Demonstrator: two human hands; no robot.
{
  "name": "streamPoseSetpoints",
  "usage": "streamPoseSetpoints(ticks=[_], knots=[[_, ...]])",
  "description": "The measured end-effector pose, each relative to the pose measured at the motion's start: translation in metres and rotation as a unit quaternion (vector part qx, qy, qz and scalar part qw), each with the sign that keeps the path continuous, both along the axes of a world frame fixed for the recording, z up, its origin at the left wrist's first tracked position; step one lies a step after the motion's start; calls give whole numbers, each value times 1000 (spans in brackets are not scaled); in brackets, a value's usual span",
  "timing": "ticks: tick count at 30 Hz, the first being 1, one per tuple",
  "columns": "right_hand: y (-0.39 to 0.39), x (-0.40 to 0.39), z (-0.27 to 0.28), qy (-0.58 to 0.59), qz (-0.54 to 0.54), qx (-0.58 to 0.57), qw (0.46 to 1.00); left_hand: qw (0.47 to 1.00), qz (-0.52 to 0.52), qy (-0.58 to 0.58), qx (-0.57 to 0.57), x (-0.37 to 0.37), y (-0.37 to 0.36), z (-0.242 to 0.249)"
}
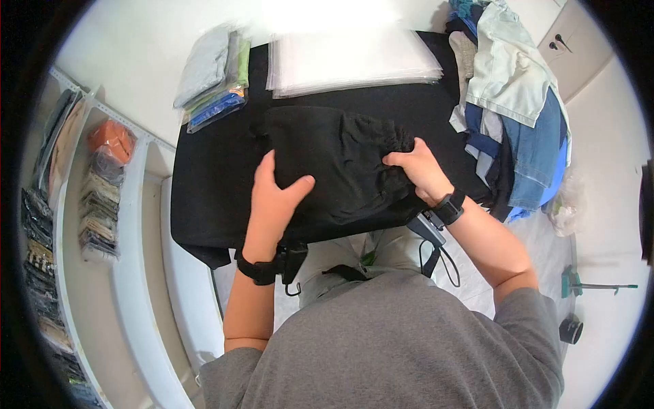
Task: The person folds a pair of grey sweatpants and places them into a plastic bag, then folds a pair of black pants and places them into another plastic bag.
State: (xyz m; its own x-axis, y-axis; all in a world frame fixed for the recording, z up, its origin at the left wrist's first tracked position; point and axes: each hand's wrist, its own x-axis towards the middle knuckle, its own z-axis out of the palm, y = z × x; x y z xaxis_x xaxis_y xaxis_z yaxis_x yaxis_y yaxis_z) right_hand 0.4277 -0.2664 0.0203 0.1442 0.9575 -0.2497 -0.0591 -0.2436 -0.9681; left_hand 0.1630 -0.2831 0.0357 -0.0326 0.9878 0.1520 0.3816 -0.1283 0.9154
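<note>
A folded black garment (334,157), perhaps trousers, lies on the black-covered table (211,198) in front of me. Its right end is gathered and creased, and there my right hand (422,167) grips it, thumb on top and fingers curled underneath. At the garment's near left corner is my left hand (278,194), thumb and forefinger spread wide against the cloth; its other fingers are mostly hidden. Black on black makes the garment's left edge hard to trace. Each wrist wears a black strap with a small device.
Folded clothes in clear bags (214,75) are stacked at the back left, beside a pile of clear plastic bags (354,65). Loose clothes (518,88) heap over the table's right side. Shelves (129,198) with bagged clothes stand at left.
</note>
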Motion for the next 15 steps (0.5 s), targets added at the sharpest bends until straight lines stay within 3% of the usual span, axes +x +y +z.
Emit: streamPoseSetpoints(ticks=[1,2,5,9,11,13,15], knots=[[-1,0,1,-2,-2,2,1000,997,-4,55,58,11,-3,9],[-3,0,2,14,-6,-15,1000,996,-12,80,27,20,-9,23],[-1,5,-4,53,6,-26,998,972,-39,202,117,50,-16,34],[-6,6,0,94,76,-24,992,955,-160,208,141,94,-23,36],[-13,2,-9,92,-57,-17,994,913,-212,296,182,108,-30,16],[-23,4,-2,134,-55,-19,989,904,-224,313,187,111,-32,13],[-33,5,30,371,43,-21,927,904,-226,319,175,111,-29,13]])
